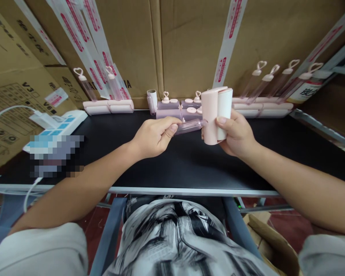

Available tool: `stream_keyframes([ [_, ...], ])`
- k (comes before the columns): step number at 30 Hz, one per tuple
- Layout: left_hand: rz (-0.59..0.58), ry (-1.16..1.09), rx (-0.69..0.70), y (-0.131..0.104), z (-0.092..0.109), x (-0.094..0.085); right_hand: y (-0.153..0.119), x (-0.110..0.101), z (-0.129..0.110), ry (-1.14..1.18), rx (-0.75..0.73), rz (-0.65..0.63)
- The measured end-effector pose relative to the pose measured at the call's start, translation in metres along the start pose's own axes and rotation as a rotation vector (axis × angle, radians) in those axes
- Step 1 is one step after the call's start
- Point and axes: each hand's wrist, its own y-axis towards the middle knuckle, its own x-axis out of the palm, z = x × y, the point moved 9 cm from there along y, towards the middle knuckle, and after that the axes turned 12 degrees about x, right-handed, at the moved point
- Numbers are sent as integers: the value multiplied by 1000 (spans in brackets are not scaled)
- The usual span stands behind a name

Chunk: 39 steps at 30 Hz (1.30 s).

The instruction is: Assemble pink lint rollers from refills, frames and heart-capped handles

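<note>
Now your right hand [235,132] is closed around the pink lint roller head [215,115] and holds it upright above the black table [189,161]. Your left hand [155,136] pinches the clear pink handle tube [189,126], which lies almost level; its end touches the roller head's side. Behind the roller head, against the cardboard boxes [189,38], more pink parts [178,107] are standing in a row.
</note>
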Motion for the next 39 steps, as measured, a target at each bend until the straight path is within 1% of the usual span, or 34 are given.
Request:
stream_keyframes([
  [4,-85,-51,-91,0,-11,9,2,-4,1,-60,-14,70],
  [9,-134,-158,-147,-1,-17,16,-2,-8,2,-79,-31,134],
  [17,-171,-167,-175,0,-15,14,-9,-15,3,-187,-149,153],
  [22,-209,-181,-189,0,-16,15,-12,-17,2,-272,-191,159],
  [28,-227,-225,-197,-1,-20,15,-21,-10,-8,-340,-244,182],
  [34,-245,-247,-204,-3,-22,17,-32,1,-25,-458,-279,257],
  [39,-263,-265,-222,-7,-23,27,-29,7,-20,-470,-244,217],
])
